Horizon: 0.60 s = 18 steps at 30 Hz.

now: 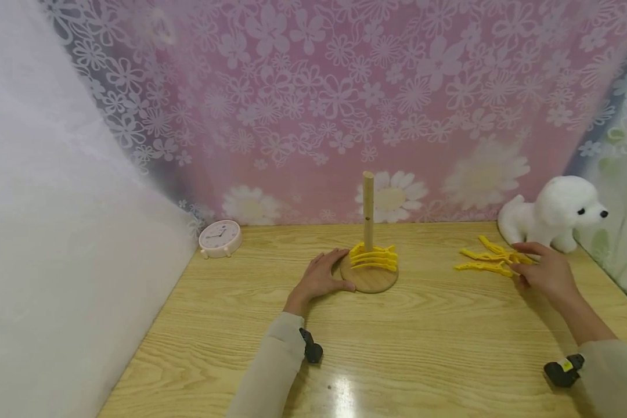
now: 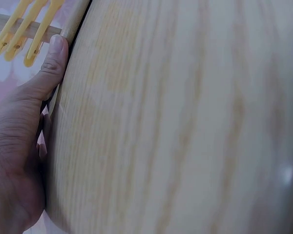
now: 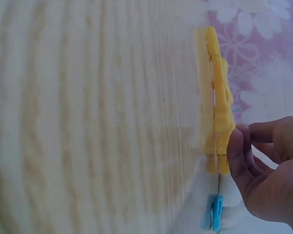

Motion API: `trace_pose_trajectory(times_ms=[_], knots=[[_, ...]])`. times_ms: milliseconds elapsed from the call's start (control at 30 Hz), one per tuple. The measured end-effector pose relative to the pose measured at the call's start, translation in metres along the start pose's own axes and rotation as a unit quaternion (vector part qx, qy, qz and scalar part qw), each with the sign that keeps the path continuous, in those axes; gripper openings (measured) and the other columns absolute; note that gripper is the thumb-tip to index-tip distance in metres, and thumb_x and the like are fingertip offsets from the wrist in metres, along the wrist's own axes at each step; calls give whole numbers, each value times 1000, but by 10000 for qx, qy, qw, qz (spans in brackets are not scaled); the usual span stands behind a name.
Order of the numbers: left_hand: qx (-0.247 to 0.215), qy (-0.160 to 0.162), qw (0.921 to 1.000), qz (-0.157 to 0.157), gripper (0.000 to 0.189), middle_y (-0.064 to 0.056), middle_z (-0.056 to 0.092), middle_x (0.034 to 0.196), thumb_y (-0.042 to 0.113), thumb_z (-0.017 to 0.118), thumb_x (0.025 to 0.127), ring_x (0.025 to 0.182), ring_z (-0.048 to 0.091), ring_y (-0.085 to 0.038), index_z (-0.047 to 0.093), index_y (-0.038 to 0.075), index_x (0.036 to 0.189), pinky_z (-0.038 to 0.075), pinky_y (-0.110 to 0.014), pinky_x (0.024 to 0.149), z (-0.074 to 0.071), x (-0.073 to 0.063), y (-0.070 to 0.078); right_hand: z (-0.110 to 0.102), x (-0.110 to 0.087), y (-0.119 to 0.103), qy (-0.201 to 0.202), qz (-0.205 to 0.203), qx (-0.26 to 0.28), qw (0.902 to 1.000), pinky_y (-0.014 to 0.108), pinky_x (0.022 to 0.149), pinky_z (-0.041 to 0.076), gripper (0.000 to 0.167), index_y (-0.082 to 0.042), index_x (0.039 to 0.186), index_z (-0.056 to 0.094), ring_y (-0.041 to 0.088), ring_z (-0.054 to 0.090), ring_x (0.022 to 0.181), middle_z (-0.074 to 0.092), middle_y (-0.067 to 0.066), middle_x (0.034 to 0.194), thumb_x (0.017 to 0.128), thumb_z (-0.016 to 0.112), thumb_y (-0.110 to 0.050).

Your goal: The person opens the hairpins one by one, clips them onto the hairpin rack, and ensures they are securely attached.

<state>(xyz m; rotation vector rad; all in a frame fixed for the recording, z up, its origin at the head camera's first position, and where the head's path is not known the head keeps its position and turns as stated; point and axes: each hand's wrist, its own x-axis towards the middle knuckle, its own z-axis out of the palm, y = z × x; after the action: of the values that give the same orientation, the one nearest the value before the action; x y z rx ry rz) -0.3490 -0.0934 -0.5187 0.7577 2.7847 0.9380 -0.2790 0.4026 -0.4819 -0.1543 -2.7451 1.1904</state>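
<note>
A wooden stand with a round base and an upright post stands at mid-table. Several slim yellow plastic pieces are stacked low around the post. My left hand holds the left side of the base, thumb at its front rim and fingers at the back. In the left wrist view the thumb reaches the base's edge, below yellow pieces on the post. To the right, more yellow plastic pieces lie together on the table. My right hand pinches the near end of one between thumb and fingers.
Behind the right hand sits a white plush dog. A small pink clock stands at the table's back left corner. Flowered cloth hangs behind the wooden table. The right wrist view shows a small blue piece.
</note>
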Motion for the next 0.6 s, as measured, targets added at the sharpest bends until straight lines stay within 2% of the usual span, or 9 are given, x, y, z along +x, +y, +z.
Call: trace_pose_trajectory(times_ms=[100, 233, 300, 367, 467, 600], knots=[[2, 14, 10000, -3, 100, 1, 32, 170, 57, 84, 83, 159, 21, -17, 34, 27, 165, 7, -46, 131, 0, 0, 0, 2, 4, 2, -13, -149, -268, 9995, 31, 50, 53, 47, 15, 142, 48, 18, 62, 56, 66, 32, 109, 104, 62, -9], [36, 12, 10000, 13, 100, 2, 32, 170, 57, 83, 83, 159, 21, -15, 34, 28, 164, 8, -44, 131, 0, 1, 0, 2, 8, 3, -31, -193, -569, 9982, 28, 50, 51, 46, 16, 140, 49, 18, 62, 55, 72, 15, 78, 104, 62, -10], [73, -3, 10000, 10, 100, 3, 31, 170, 58, 83, 83, 159, 21, -14, 33, 29, 165, 8, -43, 131, 1, 1, -1, 3, 9, 4, -34, -233, -618, 9978, 28, 50, 51, 46, 16, 139, 50, 17, 63, 54, 72, 12, 74, 103, 63, -10], [104, -11, 9999, 5, 100, 4, 31, 170, 58, 82, 83, 159, 20, -13, 32, 29, 165, 8, -43, 132, 1, 2, -2, 3, 10, 4, -14, -335, -655, 9973, 27, 49, 51, 45, 16, 137, 52, 16, 63, 54, 72, 18, 81, 102, 64, -9], [99, -20, 9999, -29, 101, 4, 30, 170, 58, 83, 83, 159, 19, -13, 32, 30, 165, 7, -42, 132, 1, 2, -3, 5, 11, 5, 106, -545, -746, 9957, 26, 51, 50, 43, 16, 133, 57, 15, 61, 57, 69, 31, 101, 99, 68, -8], [89, -5, 9999, -49, 101, 4, 30, 170, 59, 83, 83, 159, 19, -14, 32, 30, 165, 7, -43, 132, 1, 2, -3, 5, 12, 6, 304, -812, -905, 9921, 24, 54, 43, 40, 13, 127, 63, 17, 54, 67, 63, 34, 113, 94, 73, -6]])
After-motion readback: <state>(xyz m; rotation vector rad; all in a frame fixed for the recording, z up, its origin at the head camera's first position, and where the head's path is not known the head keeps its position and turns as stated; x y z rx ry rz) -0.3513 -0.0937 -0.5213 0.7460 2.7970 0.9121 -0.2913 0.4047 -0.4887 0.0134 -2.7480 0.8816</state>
